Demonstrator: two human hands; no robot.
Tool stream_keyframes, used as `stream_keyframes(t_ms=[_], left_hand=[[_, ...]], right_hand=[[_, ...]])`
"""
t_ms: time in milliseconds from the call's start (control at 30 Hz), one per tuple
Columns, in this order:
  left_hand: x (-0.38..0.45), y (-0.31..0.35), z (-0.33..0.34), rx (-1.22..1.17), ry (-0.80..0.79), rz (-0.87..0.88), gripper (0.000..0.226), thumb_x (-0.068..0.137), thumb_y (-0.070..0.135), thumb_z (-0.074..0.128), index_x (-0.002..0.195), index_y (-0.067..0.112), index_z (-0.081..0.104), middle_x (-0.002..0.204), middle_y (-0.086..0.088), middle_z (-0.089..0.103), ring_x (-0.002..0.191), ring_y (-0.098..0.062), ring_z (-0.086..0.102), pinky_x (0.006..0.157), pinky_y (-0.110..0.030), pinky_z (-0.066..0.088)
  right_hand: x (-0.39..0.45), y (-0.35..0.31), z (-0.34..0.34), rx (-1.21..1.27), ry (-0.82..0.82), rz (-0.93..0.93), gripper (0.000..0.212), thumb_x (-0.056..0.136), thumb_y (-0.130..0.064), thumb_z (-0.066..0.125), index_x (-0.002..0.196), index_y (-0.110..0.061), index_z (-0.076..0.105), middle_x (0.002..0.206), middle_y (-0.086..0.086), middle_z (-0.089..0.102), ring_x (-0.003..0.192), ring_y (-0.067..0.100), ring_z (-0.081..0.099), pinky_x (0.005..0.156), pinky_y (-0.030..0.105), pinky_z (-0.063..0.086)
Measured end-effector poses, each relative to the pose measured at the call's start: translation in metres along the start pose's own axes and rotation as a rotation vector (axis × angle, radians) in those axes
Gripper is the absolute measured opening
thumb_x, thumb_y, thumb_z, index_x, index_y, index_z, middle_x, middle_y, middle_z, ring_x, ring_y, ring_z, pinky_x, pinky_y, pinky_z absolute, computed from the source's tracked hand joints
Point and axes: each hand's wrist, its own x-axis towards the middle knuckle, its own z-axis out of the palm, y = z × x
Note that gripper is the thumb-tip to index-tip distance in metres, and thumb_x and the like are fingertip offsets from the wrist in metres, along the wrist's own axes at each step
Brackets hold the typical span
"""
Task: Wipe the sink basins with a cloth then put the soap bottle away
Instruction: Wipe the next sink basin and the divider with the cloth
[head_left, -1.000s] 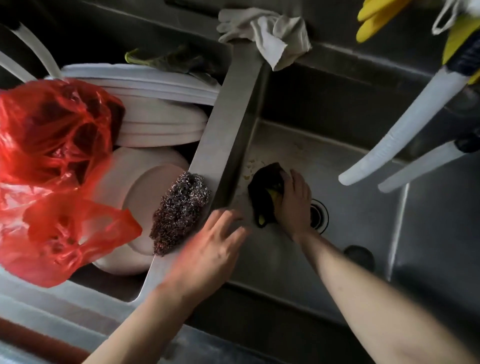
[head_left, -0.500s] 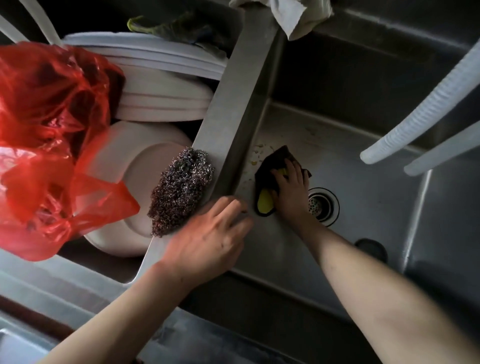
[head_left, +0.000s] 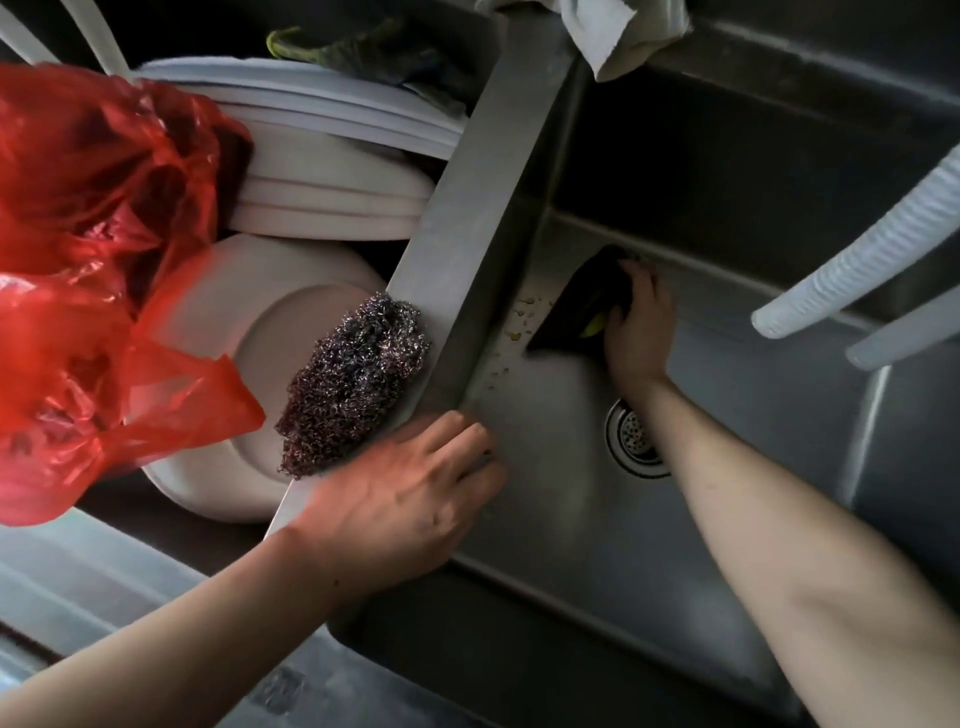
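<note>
Right hand (head_left: 636, 332) presses the dark cloth (head_left: 587, 306) into the far left corner of the right basin (head_left: 779, 415), grip clamped on it, yellow showing underneath. Left hand (head_left: 400, 499) lies flat and open on the divider (head_left: 467, 208), bracing. Best to sweep those crumbs (head_left: 519, 322) along the wall toward the drain (head_left: 636, 436), keeping firm pressure. No soap bottle in view.
</note>
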Motion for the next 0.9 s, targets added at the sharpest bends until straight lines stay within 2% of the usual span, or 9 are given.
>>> stream_keyframes(t_ms=[100,167,233,367,467,567,733,833,900], left_hand=[[0.001,0.0,0.0,-0.001,0.016,-0.02,0.032,0.1,0.017,0.032,0.102,0.012,0.064,0.106,-0.005,0.059,0.094,-0.026,0.057,0.082,-0.04,0.05],[0.001,0.0,0.0,-0.005,0.021,-0.022,0.038,0.101,0.017,0.026,0.102,0.011,0.064,0.106,-0.006,0.06,0.095,-0.026,0.057,0.082,-0.04,0.051],[0.001,0.0,0.0,-0.006,0.017,-0.02,0.04,0.1,0.016,0.024,0.101,0.011,0.064,0.107,-0.006,0.059,0.095,-0.026,0.057,0.082,-0.041,0.051],[0.002,0.001,-0.001,0.008,0.009,-0.029,0.029,0.096,0.014,0.035,0.099,0.011,0.064,0.105,-0.007,0.06,0.095,-0.028,0.057,0.082,-0.042,0.05],[0.001,0.001,0.0,0.014,0.002,-0.02,0.028,0.096,0.015,0.037,0.099,0.01,0.064,0.106,-0.007,0.06,0.096,-0.029,0.058,0.084,-0.042,0.05],[0.001,0.002,0.0,0.022,0.004,-0.015,0.028,0.097,0.016,0.037,0.097,0.011,0.065,0.106,-0.007,0.06,0.096,-0.029,0.058,0.084,-0.042,0.05],[0.001,0.002,0.001,0.012,0.015,-0.016,0.037,0.1,0.016,0.029,0.098,0.011,0.065,0.106,-0.007,0.06,0.095,-0.029,0.058,0.084,-0.042,0.05],[0.001,0.001,0.002,0.015,0.029,-0.022,0.03,0.099,0.015,0.035,0.097,0.011,0.065,0.104,-0.007,0.06,0.093,-0.029,0.058,0.083,-0.042,0.05],[0.001,0.001,0.002,0.011,0.04,-0.029,0.025,0.097,0.014,0.039,0.094,0.011,0.064,0.103,-0.006,0.06,0.092,-0.028,0.057,0.081,-0.041,0.05]], right_hand=[[0.025,-0.012,0.021,-0.076,-0.08,0.027,0.062,0.088,-0.021,0.052,0.15,-0.018,0.047,0.159,0.019,0.039,0.145,0.04,0.038,0.12,0.052,0.033],[0.027,-0.02,0.038,-0.237,-0.175,0.025,0.061,0.096,-0.045,0.051,0.153,-0.024,0.043,0.167,0.021,0.021,0.155,0.042,0.016,0.127,0.055,0.014],[0.023,-0.027,0.046,-0.319,-0.232,-0.02,0.065,0.099,-0.062,0.04,0.155,-0.03,0.04,0.17,0.023,0.011,0.158,0.043,0.003,0.126,0.055,0.002],[0.007,-0.039,0.047,-0.405,-0.312,-0.169,0.069,0.099,-0.068,0.023,0.155,-0.032,0.039,0.17,0.025,0.01,0.158,0.042,0.002,0.128,0.057,0.001],[-0.026,-0.049,0.047,-0.421,-0.354,-0.235,0.073,0.094,-0.076,0.032,0.152,-0.032,0.044,0.169,0.024,0.016,0.158,0.04,0.007,0.129,0.053,0.002],[-0.061,-0.042,0.045,-0.422,-0.361,-0.334,0.07,0.091,-0.072,0.047,0.147,-0.029,0.052,0.165,0.024,0.026,0.156,0.041,0.018,0.128,0.055,0.013],[-0.055,-0.025,0.043,-0.384,-0.359,-0.442,0.058,0.089,-0.042,0.066,0.145,-0.029,0.056,0.165,0.02,0.032,0.155,0.039,0.023,0.127,0.055,0.017],[-0.02,-0.021,0.046,-0.362,-0.279,-0.409,0.057,0.088,-0.032,0.066,0.144,-0.024,0.057,0.164,0.021,0.032,0.154,0.043,0.024,0.128,0.055,0.016],[0.015,-0.023,0.045,-0.334,-0.206,-0.306,0.054,0.092,-0.028,0.062,0.145,-0.019,0.058,0.164,0.025,0.03,0.152,0.048,0.024,0.128,0.055,0.017]])
